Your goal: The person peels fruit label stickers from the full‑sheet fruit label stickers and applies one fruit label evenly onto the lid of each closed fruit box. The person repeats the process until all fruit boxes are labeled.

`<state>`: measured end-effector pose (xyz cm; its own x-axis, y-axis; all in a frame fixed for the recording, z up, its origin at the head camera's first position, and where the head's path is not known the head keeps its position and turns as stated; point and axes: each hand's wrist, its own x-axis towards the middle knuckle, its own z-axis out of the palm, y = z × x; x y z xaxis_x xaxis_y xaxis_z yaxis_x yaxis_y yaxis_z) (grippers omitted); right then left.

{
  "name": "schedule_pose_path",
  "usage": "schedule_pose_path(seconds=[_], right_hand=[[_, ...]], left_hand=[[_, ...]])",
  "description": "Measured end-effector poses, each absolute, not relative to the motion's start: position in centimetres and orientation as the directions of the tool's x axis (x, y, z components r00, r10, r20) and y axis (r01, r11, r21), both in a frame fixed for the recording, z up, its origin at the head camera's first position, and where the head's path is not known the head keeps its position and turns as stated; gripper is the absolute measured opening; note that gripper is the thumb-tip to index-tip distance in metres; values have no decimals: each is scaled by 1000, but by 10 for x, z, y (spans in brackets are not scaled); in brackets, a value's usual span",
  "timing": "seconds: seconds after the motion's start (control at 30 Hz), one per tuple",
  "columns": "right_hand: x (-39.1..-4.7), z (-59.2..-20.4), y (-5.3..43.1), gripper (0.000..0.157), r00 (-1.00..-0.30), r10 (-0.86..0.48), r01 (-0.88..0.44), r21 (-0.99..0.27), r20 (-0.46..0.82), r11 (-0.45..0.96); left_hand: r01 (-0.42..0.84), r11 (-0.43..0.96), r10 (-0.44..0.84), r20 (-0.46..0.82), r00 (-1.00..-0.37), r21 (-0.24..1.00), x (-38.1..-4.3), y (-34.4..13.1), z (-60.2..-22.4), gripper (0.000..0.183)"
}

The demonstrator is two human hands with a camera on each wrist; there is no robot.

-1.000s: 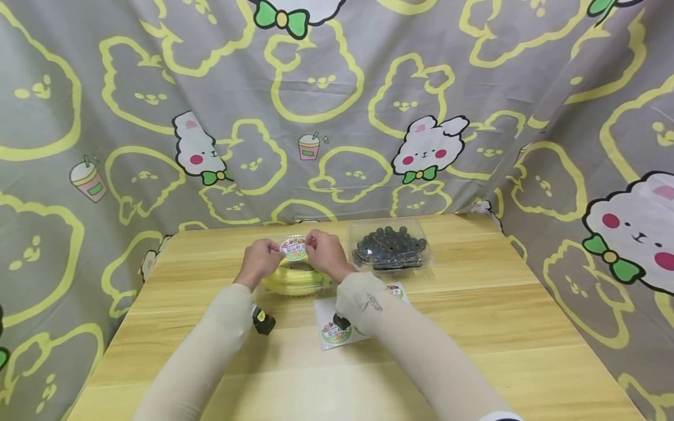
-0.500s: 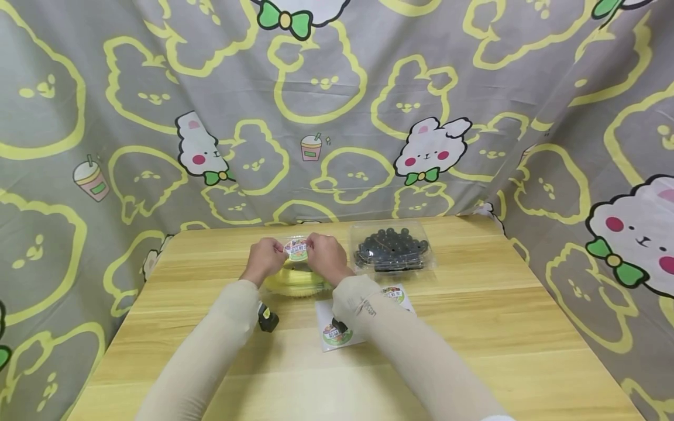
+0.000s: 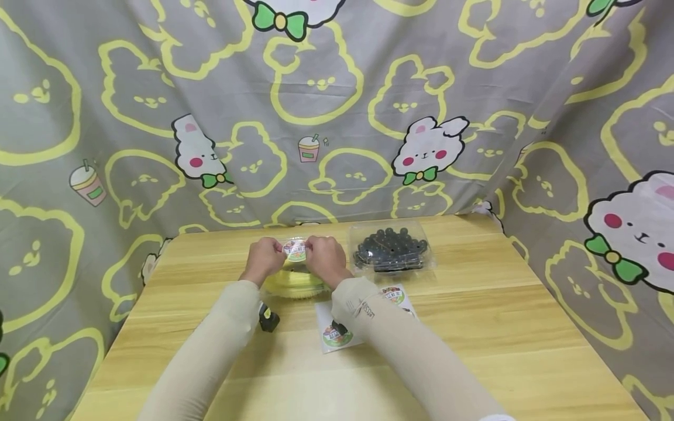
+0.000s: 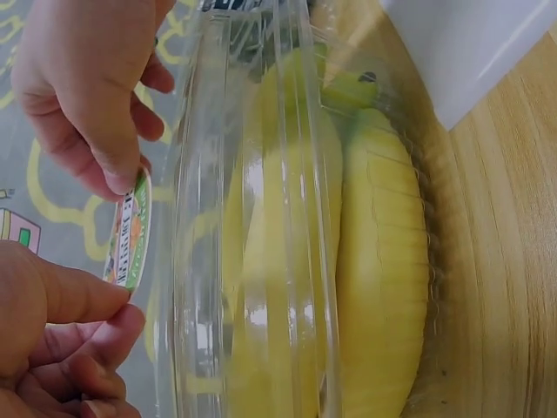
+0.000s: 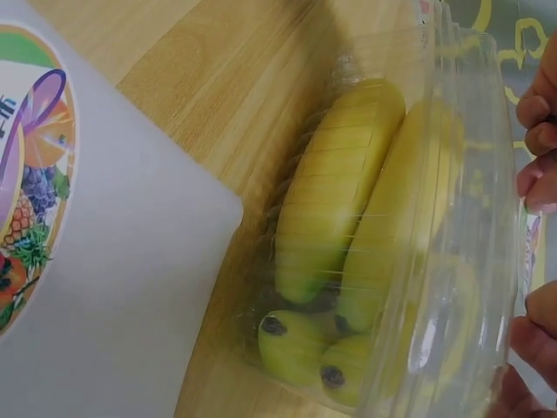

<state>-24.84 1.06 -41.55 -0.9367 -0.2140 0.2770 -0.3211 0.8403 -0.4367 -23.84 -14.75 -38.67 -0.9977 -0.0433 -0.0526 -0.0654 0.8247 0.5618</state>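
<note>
Dark fruit sits right of centre; your right sleeve part-hides the sheet. Your left hand and right hand pinch the label.

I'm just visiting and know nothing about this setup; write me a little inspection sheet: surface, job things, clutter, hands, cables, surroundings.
Surface: wood-grain table.
Job things: round sticker, held up near the lid of a clear box with bananas inside; sticker sheet on the table, partly hidden by the right sleeve.
Clutter: a second box, with dark round fruit inside, right of the bananas; neither hand touches it.
Hands: left hand and right hand pinch opposite edges of the sticker.
Cables: nothing seen.
Surroundings: grey cartoon-print curtain behind the table and at its sides.
</note>
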Motion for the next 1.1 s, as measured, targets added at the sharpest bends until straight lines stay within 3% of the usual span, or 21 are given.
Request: schedule_pose_path(seconds=[0.43,1.1], right_hand=[[-249,-418,7,14,-903,-310,-414,-402,299,817],[-255,-420,16,17,-854,-403,-488,-238,329,840]], left_hand=[[-58,847,-46,-36,-998,528,-234,-155,-386,8],[-49,852,-28,-48,-998,521,-235,-148,-380,7]])
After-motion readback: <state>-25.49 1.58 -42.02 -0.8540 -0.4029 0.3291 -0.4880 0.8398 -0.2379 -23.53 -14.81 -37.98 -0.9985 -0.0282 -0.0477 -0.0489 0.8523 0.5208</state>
